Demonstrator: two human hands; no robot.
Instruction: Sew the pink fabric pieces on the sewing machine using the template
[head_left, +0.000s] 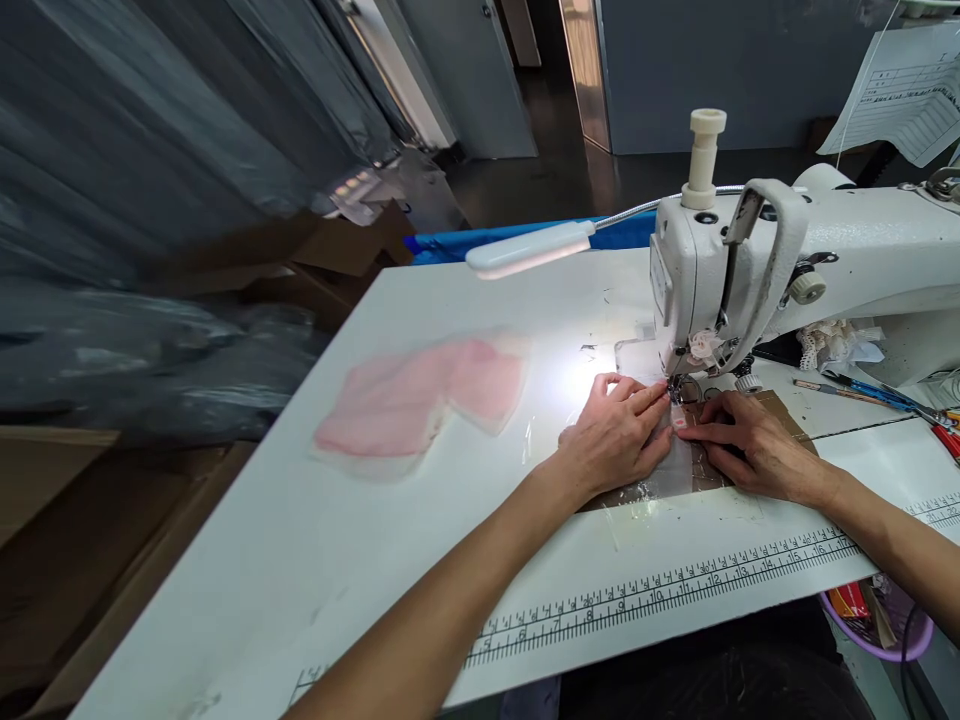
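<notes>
A white sewing machine [787, 260] stands at the right of a white table [315, 560]. Under its needle lies a brown card-like piece [784, 410] with a clear shiny strip [679, 470]. My left hand [619, 435] lies flat on the piece just left of the presser foot, fingers stretched toward the needle. On the right side of the piece my right hand [746, 445] presses down, its fingers close together and pointing at the needle. Neither hand grips anything; both hold the piece down flat.
A pink fabric stack [420, 400] lies on the table's left. A gooseneck lamp [525, 250] lights the needle area. Pens and red-handled scissors [941, 435] sit far right, with white lace [825, 345] behind. A ruler strip [675, 590] runs along the front edge. Cardboard boxes [330, 260] stand beyond the table.
</notes>
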